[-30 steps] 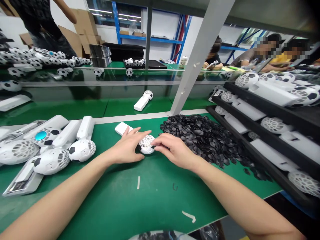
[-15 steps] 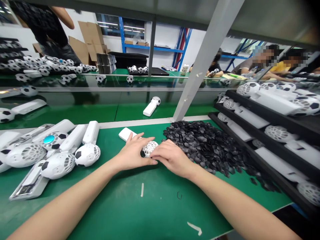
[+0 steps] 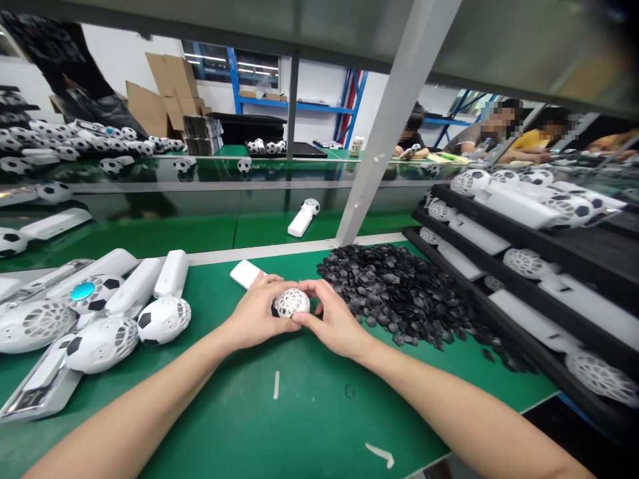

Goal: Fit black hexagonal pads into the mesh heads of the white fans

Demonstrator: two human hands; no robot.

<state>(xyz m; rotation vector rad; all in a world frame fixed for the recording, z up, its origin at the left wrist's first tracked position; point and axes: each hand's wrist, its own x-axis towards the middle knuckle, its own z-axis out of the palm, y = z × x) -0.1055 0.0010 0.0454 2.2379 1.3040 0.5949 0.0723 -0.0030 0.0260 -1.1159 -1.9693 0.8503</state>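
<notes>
Between my hands is a white football-shaped handheld fan [image 3: 293, 303] with an open lattice front. My left hand [image 3: 259, 307] is closed around the left side of its round head, and the white handle [image 3: 245, 273] sticks out behind my fingers. On the other side, my right hand [image 3: 335, 318] has its thumb and fingertips curved against the head. A dark patch shows at the left edge of the ball, partly covered by my left hand. Right of my hands lies a heap of small black panel pieces [image 3: 399, 293] on the green tabletop [image 3: 239, 426].
Several football fans [image 3: 164, 319] are piled on the left. Stacked black trays [image 3: 492, 303] of white fans stand on the right. One fan [image 3: 304, 216] lies on the green conveyor belt [image 3: 210, 223] behind a grey post [image 3: 394, 120]. Co-workers [image 3: 484, 130] sit beyond.
My right fingers have shifted from a pinch at the ball's front to a wider hold around its right side. The lattice is more exposed. The camera view has shifted slightly.
</notes>
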